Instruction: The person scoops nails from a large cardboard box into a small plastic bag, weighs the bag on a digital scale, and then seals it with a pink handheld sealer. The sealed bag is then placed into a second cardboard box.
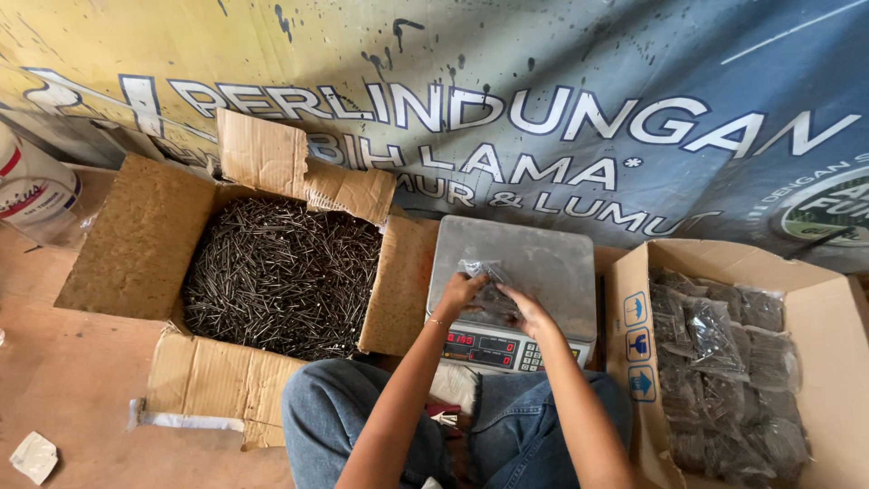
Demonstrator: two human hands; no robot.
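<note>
Nail-filled plastic bag (489, 288) sits on the digital scale (516, 272) for weighing, left hand (459, 292) and right hand (527, 311) both clamped on it.

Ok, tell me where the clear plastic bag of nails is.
In the head view, the clear bag of nails sits mid-frame on the scale's metal platform, held by both hands, left hand and right hand.
</note>
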